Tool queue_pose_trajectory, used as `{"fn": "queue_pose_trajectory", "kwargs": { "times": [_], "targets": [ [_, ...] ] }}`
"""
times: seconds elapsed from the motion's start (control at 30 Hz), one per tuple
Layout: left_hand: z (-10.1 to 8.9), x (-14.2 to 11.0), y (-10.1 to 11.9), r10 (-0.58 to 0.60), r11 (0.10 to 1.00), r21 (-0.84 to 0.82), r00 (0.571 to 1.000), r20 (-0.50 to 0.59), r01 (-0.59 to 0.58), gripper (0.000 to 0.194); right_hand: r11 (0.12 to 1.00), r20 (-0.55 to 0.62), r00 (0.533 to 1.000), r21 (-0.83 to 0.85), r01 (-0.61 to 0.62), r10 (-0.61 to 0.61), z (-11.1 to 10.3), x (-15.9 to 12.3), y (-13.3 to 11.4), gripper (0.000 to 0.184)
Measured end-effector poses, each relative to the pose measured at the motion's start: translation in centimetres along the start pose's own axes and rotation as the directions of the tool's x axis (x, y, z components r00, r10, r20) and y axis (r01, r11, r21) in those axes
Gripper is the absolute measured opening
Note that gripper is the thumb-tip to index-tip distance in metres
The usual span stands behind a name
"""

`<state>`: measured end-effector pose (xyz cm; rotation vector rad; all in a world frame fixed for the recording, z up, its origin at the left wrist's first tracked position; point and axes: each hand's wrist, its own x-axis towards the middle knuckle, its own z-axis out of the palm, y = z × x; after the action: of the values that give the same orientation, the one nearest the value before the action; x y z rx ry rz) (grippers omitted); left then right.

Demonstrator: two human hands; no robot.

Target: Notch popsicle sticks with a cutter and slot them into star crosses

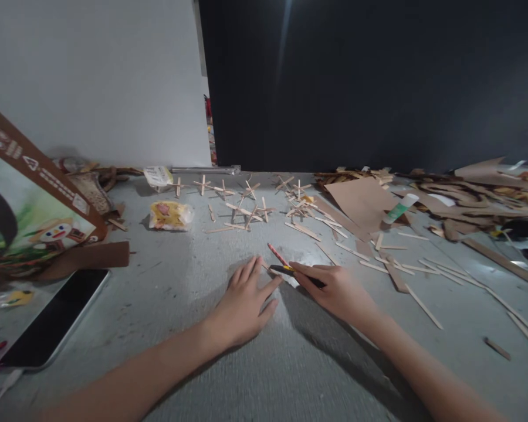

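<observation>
My left hand (244, 305) lies palm down on the grey surface (176, 334), fingers stretched and a little spread. Its fingertips rest by the end of a thin wooden stick (266, 266), whose other part is hidden. My right hand (334, 290) grips a black-and-yellow utility knife (282, 269), its front end pointing left over the stick. Just beyond the knife a red patterned pencil (276, 254) lies at a slant. Something small and whitish shows under the knife, too unclear to name. Farther back stand several crossed-stick pieces (249, 189) made of thin wood.
Loose wooden strips (425, 306) and a green-and-white glue stick (400, 208) lie to the right, by brown cardboard (358, 199). On the left are a phone (55, 319), a printed bag (39, 199) and a yellow packet (169, 215). A dark panel (369, 82) rises behind.
</observation>
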<state>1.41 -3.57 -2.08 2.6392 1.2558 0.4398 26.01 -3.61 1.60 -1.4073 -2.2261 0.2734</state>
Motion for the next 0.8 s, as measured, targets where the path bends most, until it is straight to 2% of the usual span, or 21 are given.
{"fn": "queue_pose_trajectory", "kwargs": {
  "times": [0.23,0.37,0.53,0.7,0.8],
  "targets": [
    [0.0,0.0,-0.1,0.014,1.0,-0.005,1.0,0.0,-0.014,0.048,1.0,0.008,1.0,-0.002,0.009,-0.009,0.1,-0.1,0.0,0.04],
    [-0.1,0.0,-0.1,0.003,1.0,-0.01,1.0,0.016,-0.003,0.049,0.99,0.057,0.996,-0.119,0.076,-0.069,0.1,-0.2,0.1,0.041],
    [-0.2,0.0,0.0,0.007,0.999,-0.037,1.0,-0.011,-0.007,0.045,0.919,0.229,0.97,-0.359,0.165,-0.085,-1.5,1.3,-1.4,0.044],
    [0.0,-0.2,0.1,0.015,0.999,-0.043,0.998,-0.062,-0.018,0.044,0.837,0.362,0.928,-0.477,0.267,-0.09,-3.4,4.6,-4.4,0.036],
    [0.3,-0.3,0.0,0.043,0.998,-0.044,0.992,-0.119,-0.049,0.045,0.764,0.497,0.864,-0.527,0.373,-0.079,-4.0,6.8,-6.0,0.03]
  ]
}}
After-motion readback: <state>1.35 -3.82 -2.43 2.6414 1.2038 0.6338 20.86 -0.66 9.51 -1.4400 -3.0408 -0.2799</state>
